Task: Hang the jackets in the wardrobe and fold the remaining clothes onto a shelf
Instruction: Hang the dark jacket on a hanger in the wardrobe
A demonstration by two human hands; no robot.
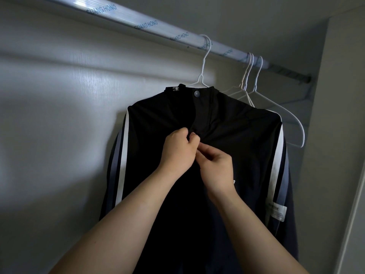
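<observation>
Inside a pale-walled wardrobe, a black jacket (158, 119) is hanging on a white wire hanger (204, 62) from a rail (138, 18) wrapped in clear printed film; a person's left hand (178, 153) and right hand (217, 167) are meeting at the middle of its chest, below the snap button (197, 93) at the collar; the left fingers (189, 135) are curling tight and pinching the front fabric, while the right fingers (205, 153) are pinching the dark cloth just beside them, though which small part they are gripping cannot be told; white and grey stripes are running down both sleeves; several bare hangers (276, 113) are hanging just beside the jacket, toward the side wall (335, 76); soft light is falling across the grained back panel (59, 115).
</observation>
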